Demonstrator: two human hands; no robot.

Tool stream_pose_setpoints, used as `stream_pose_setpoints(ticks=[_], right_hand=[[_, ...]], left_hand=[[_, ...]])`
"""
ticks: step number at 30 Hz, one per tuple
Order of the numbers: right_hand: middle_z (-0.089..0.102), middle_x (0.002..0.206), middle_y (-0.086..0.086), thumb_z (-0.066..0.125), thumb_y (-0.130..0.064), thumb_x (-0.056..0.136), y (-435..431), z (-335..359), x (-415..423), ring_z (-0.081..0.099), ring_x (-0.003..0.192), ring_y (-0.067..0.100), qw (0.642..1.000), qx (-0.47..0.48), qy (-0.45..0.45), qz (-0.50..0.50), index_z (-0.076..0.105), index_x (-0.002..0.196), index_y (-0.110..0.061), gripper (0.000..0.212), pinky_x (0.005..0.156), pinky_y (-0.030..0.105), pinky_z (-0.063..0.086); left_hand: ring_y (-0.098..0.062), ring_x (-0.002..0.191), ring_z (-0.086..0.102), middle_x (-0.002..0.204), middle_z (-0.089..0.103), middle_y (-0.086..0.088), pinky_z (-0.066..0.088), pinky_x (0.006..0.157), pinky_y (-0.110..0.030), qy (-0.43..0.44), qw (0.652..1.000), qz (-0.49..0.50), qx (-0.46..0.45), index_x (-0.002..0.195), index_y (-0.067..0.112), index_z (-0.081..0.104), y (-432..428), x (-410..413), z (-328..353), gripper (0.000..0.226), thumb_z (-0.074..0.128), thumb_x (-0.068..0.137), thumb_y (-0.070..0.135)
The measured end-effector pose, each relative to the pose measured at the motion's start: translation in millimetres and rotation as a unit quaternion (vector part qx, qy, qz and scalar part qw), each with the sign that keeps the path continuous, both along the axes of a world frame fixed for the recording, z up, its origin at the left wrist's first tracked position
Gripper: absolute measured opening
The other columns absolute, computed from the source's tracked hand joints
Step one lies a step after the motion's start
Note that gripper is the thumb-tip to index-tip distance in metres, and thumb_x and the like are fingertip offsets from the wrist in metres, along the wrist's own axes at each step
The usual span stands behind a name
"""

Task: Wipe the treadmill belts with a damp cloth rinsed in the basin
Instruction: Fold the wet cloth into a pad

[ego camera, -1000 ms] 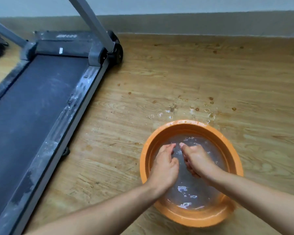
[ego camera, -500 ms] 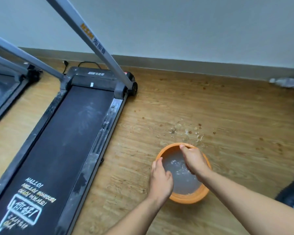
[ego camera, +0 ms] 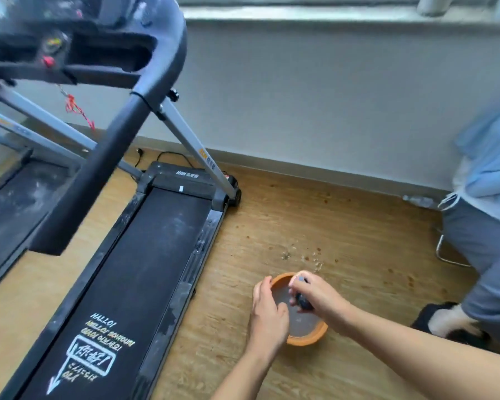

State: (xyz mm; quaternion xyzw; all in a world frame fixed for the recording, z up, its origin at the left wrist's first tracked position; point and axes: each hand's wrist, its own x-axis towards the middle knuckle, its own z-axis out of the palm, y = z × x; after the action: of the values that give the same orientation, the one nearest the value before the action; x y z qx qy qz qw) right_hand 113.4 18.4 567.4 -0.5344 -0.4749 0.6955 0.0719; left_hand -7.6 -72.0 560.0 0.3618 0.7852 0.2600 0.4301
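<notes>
An orange basin [ego camera: 309,339] with murky water stands on the wooden floor, right of the treadmill. Over the water, my right hand [ego camera: 319,297] grips a small dark wad of wet cloth [ego camera: 303,302]. My left hand [ego camera: 267,310] hovers over the basin's left rim with loosely curved fingers and holds nothing that I can see. The nearer treadmill's black belt [ego camera: 145,269] runs lengthwise to the left, dusty along its side rails, with white and yellow print at the near end. A second treadmill belt [ego camera: 9,203] lies further left.
The treadmill's handlebar [ego camera: 98,168] and console [ego camera: 70,50] loom close at the upper left. A person in grey trousers [ego camera: 479,255] stands at the right, one slippered foot [ego camera: 445,321] near the basin. Crumbs and water drops [ego camera: 303,255] speckle the floor behind the basin.
The view has risen and pulled far back from the basin. Both hands have come up out of the water, and the right one now shows a dark cloth wad in its grip.
</notes>
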Motion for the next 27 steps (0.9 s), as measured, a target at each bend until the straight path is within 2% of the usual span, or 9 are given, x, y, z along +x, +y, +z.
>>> stream_pose_setpoints(ticks=[4,6,10,13,17,18,22,25,27], right_hand=[[0.068,0.092,0.014,0.058,0.002,0.082,-51.0,152.2,-1.7,0.066,0.078,0.023,0.998,0.001,0.057,0.020,0.056,0.116,-0.007,0.035,0.080,0.036,0.061],[0.068,0.105,0.016,0.060,0.000,0.084,-64.2,231.4,-5.3,0.068,0.087,0.022,0.992,0.034,0.091,0.084,0.055,0.122,-0.012,0.040,0.088,0.037,0.062],[0.070,0.116,0.013,0.081,-0.043,0.067,-86.4,381.5,-22.6,0.067,0.095,0.016,0.966,0.132,0.167,0.147,0.055,0.126,-0.031,0.065,0.094,0.039,0.060],[0.072,0.121,0.010,0.081,-0.083,0.060,-124.0,472.7,-63.6,0.070,0.104,0.019,0.923,0.233,0.232,0.202,0.056,0.124,-0.050,0.076,0.100,0.044,0.055],[0.069,0.127,0.011,0.068,-0.043,0.099,-205.0,555.0,-126.9,0.069,0.109,0.016,0.868,0.270,0.345,0.234,0.052,0.139,-0.030,0.045,0.096,0.029,0.055],[0.069,0.132,0.005,0.066,-0.044,0.098,-229.9,565.4,-143.9,0.068,0.116,0.013,0.854,0.281,0.355,0.256,0.052,0.141,-0.029,0.047,0.100,0.028,0.054],[0.069,0.134,-0.012,0.071,-0.072,0.082,-304.3,586.4,-197.4,0.063,0.127,0.010,0.803,0.311,0.344,0.375,0.053,0.142,-0.053,0.066,0.114,0.042,0.048],[0.066,0.118,-0.021,0.073,-0.044,0.096,-343.8,605.3,-228.0,0.062,0.106,0.000,0.747,0.433,0.276,0.422,0.049,0.139,-0.067,0.055,0.106,0.034,0.051],[0.066,0.107,-0.020,0.076,-0.025,0.096,-369.3,615.0,-247.2,0.064,0.095,0.000,0.738,0.481,0.273,0.387,0.060,0.128,-0.066,0.054,0.087,0.019,0.053]], left_hand=[[-0.006,0.138,0.046,0.149,0.041,0.012,0.037,0.108,-0.016,0.028,0.997,-0.010,0.066,0.148,0.045,0.041,-40.1,-11.4,175.0,0.068,0.052,0.094,0.006],[0.003,0.127,0.051,0.136,0.050,0.021,0.039,0.101,-0.009,0.125,0.980,0.001,0.155,0.131,0.066,0.045,-65.2,-23.2,247.1,0.083,0.054,0.075,0.006],[0.000,0.107,0.063,0.114,0.063,0.019,0.055,0.086,-0.026,0.176,0.947,0.053,0.265,0.114,0.048,0.069,-132.8,-40.4,373.1,0.049,0.056,0.069,0.030],[-0.001,0.106,0.067,0.114,0.069,0.022,0.052,0.088,-0.019,0.149,0.926,0.075,0.338,0.118,0.045,0.072,-194.5,-46.4,481.6,0.029,0.067,0.090,0.041],[-0.002,0.101,0.073,0.105,0.078,0.017,0.056,0.090,-0.022,0.118,0.882,0.192,0.413,0.120,0.041,0.070,-265.4,-70.5,554.2,0.024,0.074,0.098,0.030],[-0.006,0.097,0.074,0.103,0.078,0.013,0.058,0.088,-0.026,0.124,0.865,0.223,0.432,0.116,0.045,0.070,-288.3,-80.5,562.7,0.024,0.076,0.096,0.033],[-0.016,0.087,0.073,0.095,0.077,0.004,0.056,0.079,-0.029,0.132,0.831,0.286,0.459,0.105,0.045,0.068,-371.7,-125.4,580.7,0.022,0.081,0.087,0.051],[-0.010,0.086,0.071,0.091,0.075,0.007,0.053,0.078,-0.027,0.155,0.831,0.286,0.450,0.096,0.044,0.066,-427.7,-168.8,587.3,0.018,0.079,0.093,0.033],[-0.010,0.086,0.071,0.092,0.074,0.008,0.053,0.077,-0.025,0.177,0.829,0.277,0.453,0.094,0.039,0.066,-462.2,-199.9,594.7,0.020,0.083,0.089,0.028]])
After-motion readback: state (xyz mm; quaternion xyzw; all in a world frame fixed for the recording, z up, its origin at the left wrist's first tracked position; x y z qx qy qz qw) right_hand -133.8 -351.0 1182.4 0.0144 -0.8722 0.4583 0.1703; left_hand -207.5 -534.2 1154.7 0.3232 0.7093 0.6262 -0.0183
